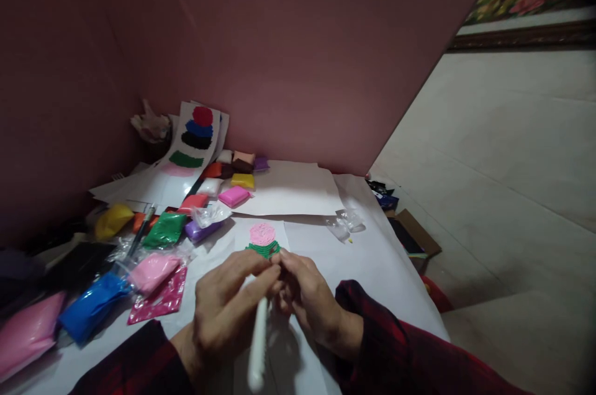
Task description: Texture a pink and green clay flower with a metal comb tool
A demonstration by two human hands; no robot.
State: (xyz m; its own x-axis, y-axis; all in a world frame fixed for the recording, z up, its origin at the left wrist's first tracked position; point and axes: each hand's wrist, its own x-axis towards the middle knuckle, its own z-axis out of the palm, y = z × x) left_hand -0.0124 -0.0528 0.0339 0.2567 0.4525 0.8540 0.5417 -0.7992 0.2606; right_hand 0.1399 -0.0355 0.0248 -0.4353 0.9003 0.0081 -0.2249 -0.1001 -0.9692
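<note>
My left hand (233,305) and my right hand (310,299) meet at the fingertips over a narrow sheet of white paper (242,230). A white, ridged tool handle (257,351) sticks out toward me from beneath my left fingers, which appear closed on it; its tip is hidden. My right thumb and fingers are pinched together close by, and whatever lies between them is too small or covered to name. Just beyond the fingertips, a textured pink clay disc (262,234) sits on the paper above a band of green clay strands (263,249), partly covered by my hands.
Clay packets lie on the left, including blue (95,308), green (165,229) and bright pink (234,196). Behind them leans a card with coloured clay patches (198,128). Crumpled clear plastic (345,225) rests to the right. Blank white sheets (293,187) lie near the pink wall (288,59).
</note>
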